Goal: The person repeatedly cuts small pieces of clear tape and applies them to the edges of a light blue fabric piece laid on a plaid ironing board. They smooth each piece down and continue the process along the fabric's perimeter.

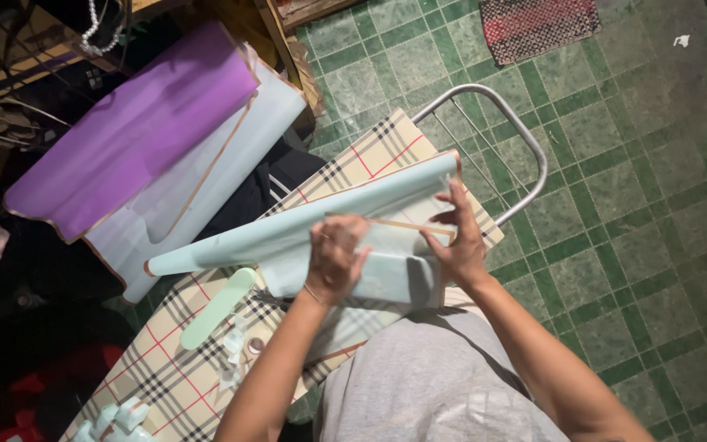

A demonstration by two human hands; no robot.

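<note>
Left hand [335, 255]: was curled shut around the folded edge of the pale blue wrapping sheet [386, 266], fingers pinching it from above, knuckles toward the camera.
Right hand [457, 241]: was partly open, thumb and fingertips [454, 193] gripping the sheet's far edge beside a thin tan strip, the other fingers spread upward.
Pale blue wrapping sheet: lay partly unrolled between both hands, its rolled end [231, 250] stretching away to the left over the board.
Ironing board [173, 368]: carried a tan plaid cover with red and black lines; its metal end frame [505, 115] stuck out over the green tiled floor [640, 205].
Mint green flat piece [218, 307]: rested on the board, just beside the left forearm.
Purple sheet [137, 127]: lay well apart at upper left, over another pale sheet [206, 188].
Small cut pieces [120, 417]: sat at the board's near end.
</note>
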